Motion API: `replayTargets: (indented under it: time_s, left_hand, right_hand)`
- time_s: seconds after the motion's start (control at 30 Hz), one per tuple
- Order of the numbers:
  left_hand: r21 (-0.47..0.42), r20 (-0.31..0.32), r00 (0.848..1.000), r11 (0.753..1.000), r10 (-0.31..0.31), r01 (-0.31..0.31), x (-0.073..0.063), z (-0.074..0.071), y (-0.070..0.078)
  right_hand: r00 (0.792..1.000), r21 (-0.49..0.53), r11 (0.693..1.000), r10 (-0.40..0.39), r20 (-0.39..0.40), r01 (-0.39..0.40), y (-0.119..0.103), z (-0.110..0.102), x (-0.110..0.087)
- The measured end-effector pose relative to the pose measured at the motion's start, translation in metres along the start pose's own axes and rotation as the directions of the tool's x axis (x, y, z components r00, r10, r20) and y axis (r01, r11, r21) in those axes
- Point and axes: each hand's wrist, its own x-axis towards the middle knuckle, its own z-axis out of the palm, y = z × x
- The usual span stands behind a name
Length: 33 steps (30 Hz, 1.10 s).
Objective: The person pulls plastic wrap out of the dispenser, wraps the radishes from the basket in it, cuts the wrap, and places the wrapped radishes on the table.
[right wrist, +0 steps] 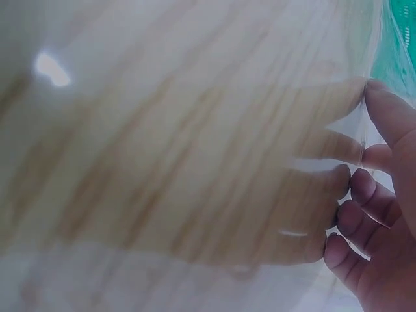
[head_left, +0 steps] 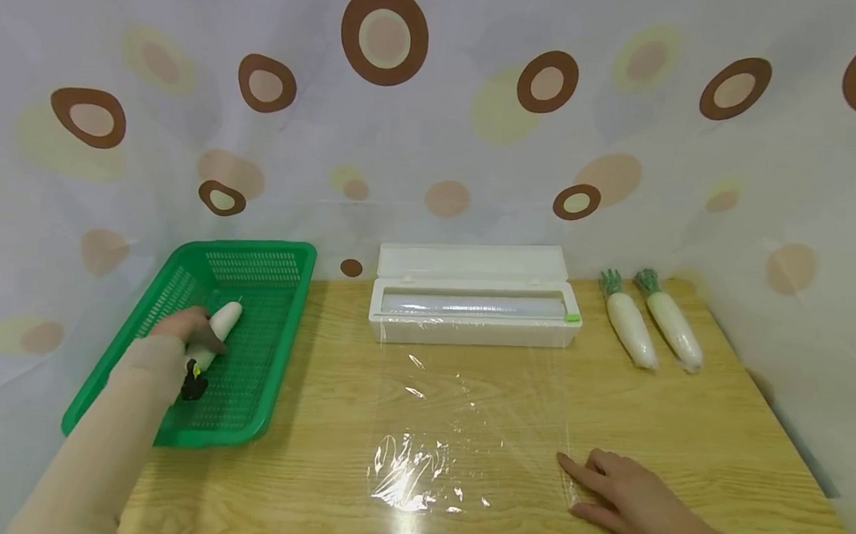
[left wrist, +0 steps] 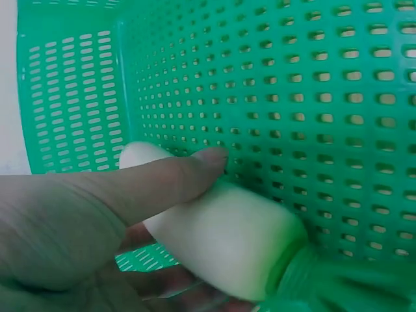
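My left hand (head_left: pixel 188 326) reaches into the green plastic basket (head_left: pixel 298 317) and grips a white radish (head_left: pixel 226 319). In the left wrist view, the thumb lies across the radish (left wrist: pixel 227 234) and the other fingers curl beneath it; its green top points to the lower right. A sheet of clear cling film (head_left: pixel 457 427) stretches over the table from a white dispenser box (head_left: pixel 475 334). My right hand (head_left: pixel 629 495) rests its fingertips at the film's right edge. The right wrist view shows those fingertips (right wrist: pixel 361 185) touching the shiny surface.
Two film-wrapped radishes (head_left: pixel 632 330) with green tops lie side by side at the table's back right. The dispenser's lid (head_left: pixel 471 262) stands raised against the patterned cloth backdrop (head_left: pixel 433 140). The wooden table (head_left: pixel 329 390) extends between basket and film.
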Motion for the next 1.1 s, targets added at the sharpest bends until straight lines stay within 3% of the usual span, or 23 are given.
replayTargets:
  time_s: [0.2, 0.37, 0.53, 0.73, 0.93, 1.1]
  left_hand:
    - [-0.033, -0.014, 1.0, 0.999, 0.0, -0.001, -0.004, 0.001, -0.002]
    - [-0.131, -0.105, 0.993, 0.989, 0.06, -0.073, -0.004, -0.002, -0.007]
    - [-0.224, -0.204, 0.973, 0.962, 0.109, -0.155, -0.007, -0.008, -0.003]
    - [-0.273, -0.373, 0.92, 0.933, 0.12, -0.233, -0.028, -0.013, 0.018]
    - [-0.317, -0.51, 0.85, 0.89, 0.132, -0.328, -0.056, -0.006, 0.05]
    - [-0.285, -0.581, 0.789, 0.859, 0.199, -0.426, -0.087, 0.007, 0.084]
  right_hand:
    - [1.0, 0.007, 1.0, -0.001, 0.001, 0.001, 0.0, -0.001, 0.002]
    - [1.0, 0.016, 1.0, 0.015, 0.004, -0.015, 0.0, -0.002, 0.002]
    - [1.0, 0.025, 1.0, 0.017, 0.005, -0.017, 0.001, -0.002, 0.002]
    - [1.0, 0.028, 1.0, -0.006, -0.013, 0.006, 0.003, 0.0, 0.003]
    - [1.0, 0.036, 0.999, -0.001, -0.016, 0.001, 0.003, -0.001, 0.002]
    - [1.0, 0.032, 0.999, -0.005, -0.012, 0.005, 0.003, 0.0, 0.0]
